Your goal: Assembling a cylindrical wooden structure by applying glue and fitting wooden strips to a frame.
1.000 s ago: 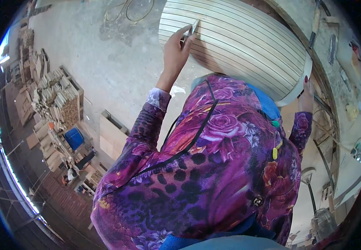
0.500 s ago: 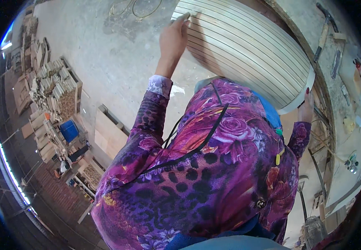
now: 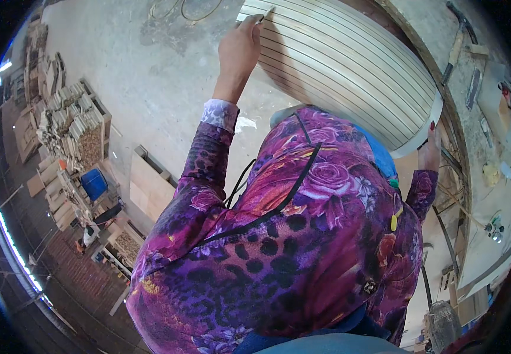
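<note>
A large cream panel [image 3: 350, 65] with many parallel grooves lies tilted in front of me, over the concrete floor. My left hand [image 3: 239, 50] is stretched out to the panel's far left corner and pinches a thin pale tool [image 3: 265, 13] whose tip touches the panel's edge. My right hand [image 3: 429, 148] grips the panel's near right edge, with its fingers curled over the rim. My purple flowered sleeves and chest hide the panel's near side.
Stacks of small wood pieces [image 3: 72, 121] and a blue container [image 3: 94, 184] stand on the left. Flat boards [image 3: 149, 186] lie on the floor [image 3: 149, 76] below my left arm. A workbench [image 3: 480, 106] with a hammer and small tools runs along the right.
My left hand has slid with the thin tool along the panel's left edge to its far corner. My right hand has stayed on the near right edge.
</note>
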A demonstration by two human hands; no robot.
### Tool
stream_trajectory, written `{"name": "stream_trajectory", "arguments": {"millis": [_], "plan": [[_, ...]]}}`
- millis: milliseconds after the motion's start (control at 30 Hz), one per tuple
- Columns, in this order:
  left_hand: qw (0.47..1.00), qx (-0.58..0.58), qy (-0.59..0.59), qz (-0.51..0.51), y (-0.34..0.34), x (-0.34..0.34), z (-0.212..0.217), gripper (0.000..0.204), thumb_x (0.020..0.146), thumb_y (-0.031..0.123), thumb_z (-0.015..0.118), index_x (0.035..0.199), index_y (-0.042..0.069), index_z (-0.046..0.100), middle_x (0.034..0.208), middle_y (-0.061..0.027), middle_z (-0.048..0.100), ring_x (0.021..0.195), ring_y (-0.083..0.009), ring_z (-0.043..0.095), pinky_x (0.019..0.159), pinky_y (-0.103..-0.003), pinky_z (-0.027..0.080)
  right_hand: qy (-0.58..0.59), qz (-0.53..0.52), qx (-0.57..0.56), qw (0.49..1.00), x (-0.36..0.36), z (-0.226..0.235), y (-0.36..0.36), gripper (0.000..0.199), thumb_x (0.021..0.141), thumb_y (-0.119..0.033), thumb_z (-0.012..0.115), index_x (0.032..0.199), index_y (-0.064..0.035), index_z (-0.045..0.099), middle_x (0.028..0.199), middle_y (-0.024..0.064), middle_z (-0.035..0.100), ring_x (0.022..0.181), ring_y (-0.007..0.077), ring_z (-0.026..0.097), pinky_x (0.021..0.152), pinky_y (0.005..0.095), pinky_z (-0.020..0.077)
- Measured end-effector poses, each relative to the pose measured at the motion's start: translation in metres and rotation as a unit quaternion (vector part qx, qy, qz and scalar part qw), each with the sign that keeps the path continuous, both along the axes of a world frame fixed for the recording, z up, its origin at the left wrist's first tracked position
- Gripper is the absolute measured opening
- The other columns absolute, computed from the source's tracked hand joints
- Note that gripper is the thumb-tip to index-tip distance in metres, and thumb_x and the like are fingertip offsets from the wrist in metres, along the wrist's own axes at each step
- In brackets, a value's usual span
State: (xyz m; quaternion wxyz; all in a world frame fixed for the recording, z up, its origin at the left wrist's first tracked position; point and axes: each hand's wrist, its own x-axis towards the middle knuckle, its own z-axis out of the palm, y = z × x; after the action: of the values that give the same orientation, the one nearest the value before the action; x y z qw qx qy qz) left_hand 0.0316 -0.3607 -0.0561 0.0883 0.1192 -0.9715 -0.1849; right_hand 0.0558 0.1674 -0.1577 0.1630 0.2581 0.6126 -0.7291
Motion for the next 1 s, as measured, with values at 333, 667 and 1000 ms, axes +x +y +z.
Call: {"name": "stream_trajectory", "arguments": {"millis": [333, 667, 1000], "plan": [[0.961, 0.169, -0.087, -0.203, 0.056, 0.017, 0.001, 0.031, 0.096, 0.021, 0.063, 0.126, 0.014, 0.068, 0.097, -0.0170, 0.073, 0.085, -0.0370, 0.069, 0.072, -0.044, 0.055, -0.008, -0.010, -0.019, 1.000, -0.002, 0.028, -0.025, 0.061, 0.104, -0.034, 0.058, 0.151, -0.0019, 0.037, 0.147, 0.0117, 0.049, 0.135, 0.0248, 0.050, 0.111, 0.0409, 0.0400], [0.974, 0.125, -0.062, -0.181, 0.052, 0.019, 0.009, 0.028, 0.097, 0.021, 0.061, 0.122, 0.011, 0.069, 0.096, -0.0168, 0.073, 0.092, -0.0384, 0.069, 0.077, -0.044, 0.055, -0.023, 0.000, 0.018, 1.000, -0.004, 0.035, -0.029, 0.058, 0.105, -0.035, 0.056, 0.149, -0.0022, 0.039, 0.146, 0.0132, 0.050, 0.134, 0.0258, 0.050, 0.111, 0.0414, 0.0410], [0.998, -0.016, 0.002, -0.059, 0.023, -0.026, 0.012, 0.025, 0.093, 0.019, 0.060, 0.114, 0.013, 0.072, 0.090, -0.0165, 0.073, 0.078, -0.0372, 0.070, 0.070, -0.047, 0.055, 0.030, 0.011, 0.030, 0.999, 0.003, -0.010, 0.000, 0.051, 0.105, -0.032, 0.056, 0.144, -0.0018, 0.045, 0.141, 0.0120, 0.053, 0.129, 0.0244, 0.053, 0.110, 0.0402, 0.0397]]}}
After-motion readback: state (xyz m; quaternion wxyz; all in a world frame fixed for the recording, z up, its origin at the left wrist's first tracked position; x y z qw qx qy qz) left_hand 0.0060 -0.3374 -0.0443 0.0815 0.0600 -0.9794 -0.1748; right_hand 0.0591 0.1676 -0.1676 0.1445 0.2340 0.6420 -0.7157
